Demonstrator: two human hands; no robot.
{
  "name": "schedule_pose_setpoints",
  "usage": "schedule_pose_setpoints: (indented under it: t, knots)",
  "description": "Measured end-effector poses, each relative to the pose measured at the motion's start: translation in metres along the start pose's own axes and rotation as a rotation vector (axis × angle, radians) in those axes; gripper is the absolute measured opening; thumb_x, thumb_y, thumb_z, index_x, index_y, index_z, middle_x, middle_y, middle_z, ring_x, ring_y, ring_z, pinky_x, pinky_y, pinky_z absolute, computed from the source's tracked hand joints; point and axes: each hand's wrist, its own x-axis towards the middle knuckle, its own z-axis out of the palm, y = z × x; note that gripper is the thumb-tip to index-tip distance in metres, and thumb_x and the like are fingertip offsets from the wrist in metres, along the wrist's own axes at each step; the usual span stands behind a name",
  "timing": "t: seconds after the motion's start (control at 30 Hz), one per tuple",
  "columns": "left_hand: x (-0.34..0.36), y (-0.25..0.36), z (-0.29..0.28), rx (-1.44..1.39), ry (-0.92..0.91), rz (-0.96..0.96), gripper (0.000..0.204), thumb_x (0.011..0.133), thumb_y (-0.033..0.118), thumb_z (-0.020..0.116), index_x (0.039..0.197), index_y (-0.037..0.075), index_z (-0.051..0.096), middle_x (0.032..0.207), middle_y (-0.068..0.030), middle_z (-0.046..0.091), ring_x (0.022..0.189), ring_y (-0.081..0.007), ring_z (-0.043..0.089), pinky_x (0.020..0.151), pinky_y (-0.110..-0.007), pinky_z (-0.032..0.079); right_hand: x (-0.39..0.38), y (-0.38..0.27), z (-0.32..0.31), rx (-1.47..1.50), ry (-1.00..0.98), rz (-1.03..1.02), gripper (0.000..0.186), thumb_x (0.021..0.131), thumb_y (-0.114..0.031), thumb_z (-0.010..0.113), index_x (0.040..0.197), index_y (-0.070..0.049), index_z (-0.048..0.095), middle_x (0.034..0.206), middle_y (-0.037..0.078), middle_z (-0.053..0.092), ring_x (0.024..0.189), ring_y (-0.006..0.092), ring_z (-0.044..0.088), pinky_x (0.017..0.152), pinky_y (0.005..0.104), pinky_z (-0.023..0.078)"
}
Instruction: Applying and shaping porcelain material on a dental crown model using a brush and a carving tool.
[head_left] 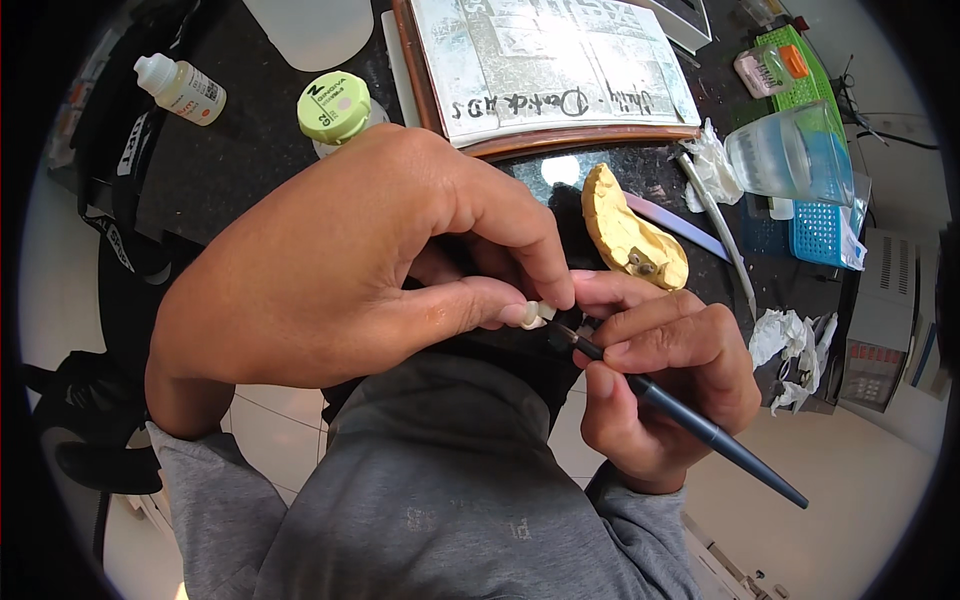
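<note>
The left hand (320, 268), nearest the camera, spans the middle of the view with its back turned up. Its thumb and forefinger close in a pinch on a small tooth-coloured piece (533, 314), held off the worktop (225, 175) in front of the grey shirt (430, 480); the other fingers curl behind, partly hidden.

The right hand (675, 365) grips a slim dark brush (705, 428) between thumb and fingers, pen-fashion, handle slanting down to the right. The brush's tip is right at the piece; whether it touches cannot be told. A right fingertip meets the left forefinger just above.

Just beyond the right hand lies a yellow dental cast (625, 230), with a lilac strip (680, 227) and a pale stick (722, 240) beside it. Crumpled tissue (712, 163) lies near the stick's far end.

Farther out are a brown-edged tray (590, 140) bearing a pale printed sheet (555, 70), a green-lidded jar (335, 105) and a white-capped bottle (185, 90) on the left, and a clear cup (785, 155) by a blue basket (820, 235) and a green basket (808, 90) on the right.
</note>
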Motion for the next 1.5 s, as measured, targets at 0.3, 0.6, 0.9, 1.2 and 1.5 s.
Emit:
schedule_pose_setpoints:
  t: [0.3, 0.6, 0.9, 1.2, 1.5]
  knots:
    - [-0.0002, 0.0004, 0.0001, 0.017, 0.001, 0.005, 0.016, 0.078, -0.006, 0.071, 0.094, -0.003, 0.073, 0.088, -0.0123, 0.072, 0.081, -0.0205, 0.07, 0.072, -0.028, 0.054, -0.0003, -0.0021, 0.0002, 0.027, -0.001, 0.032, 0.018, 0.072, 0.012, 0.075, 0.085, 0.005, 0.064, 0.073, 0.014, 0.065, 0.068, 0.0205, 0.069, 0.088, 0.052, 0.06]
    - [-0.0001, 0.0005, 0.0003, 0.009, 0.003, -0.009, 0.016, 0.079, -0.005, 0.072, 0.094, -0.003, 0.073, 0.088, -0.0126, 0.072, 0.081, -0.02, 0.071, 0.072, -0.027, 0.055, -0.0012, -0.0002, 0.0011, 0.042, 0.031, 0.021, 0.017, 0.071, 0.011, 0.075, 0.082, 0.006, 0.065, 0.072, 0.014, 0.065, 0.067, 0.0207, 0.069, 0.086, 0.0515, 0.061]
    - [-0.0003, 0.0008, 0.0001, 0.013, 0.006, -0.007, 0.016, 0.079, -0.005, 0.072, 0.095, -0.003, 0.074, 0.088, -0.0133, 0.072, 0.081, -0.0211, 0.071, 0.072, -0.028, 0.054, -0.0015, -0.0005, 0.0014, 0.031, 0.023, 0.024, 0.017, 0.07, 0.01, 0.075, 0.082, 0.006, 0.064, 0.071, 0.015, 0.065, 0.067, 0.0209, 0.069, 0.086, 0.0518, 0.061]
    - [-0.0005, 0.0015, 0.0008, 0.021, 0.016, -0.02, 0.017, 0.077, -0.005, 0.072, 0.094, -0.003, 0.074, 0.088, -0.0133, 0.072, 0.08, -0.0212, 0.071, 0.07, -0.028, 0.055, -0.0008, 0.0001, -0.0002, 0.016, -0.008, 0.009, 0.018, 0.07, 0.01, 0.075, 0.083, 0.006, 0.064, 0.071, 0.016, 0.065, 0.067, 0.0214, 0.07, 0.087, 0.0523, 0.061]
    - [-0.0004, 0.002, 0.0004, 0.038, 0.016, -0.011, 0.018, 0.076, -0.007, 0.072, 0.094, -0.002, 0.074, 0.088, -0.013, 0.072, 0.08, -0.0208, 0.071, 0.069, -0.027, 0.055, -0.0003, -0.0017, 0.0003, 0.021, 0.01, 0.029, 0.017, 0.071, 0.01, 0.075, 0.083, 0.005, 0.064, 0.072, 0.015, 0.065, 0.068, 0.0213, 0.069, 0.087, 0.0524, 0.061]
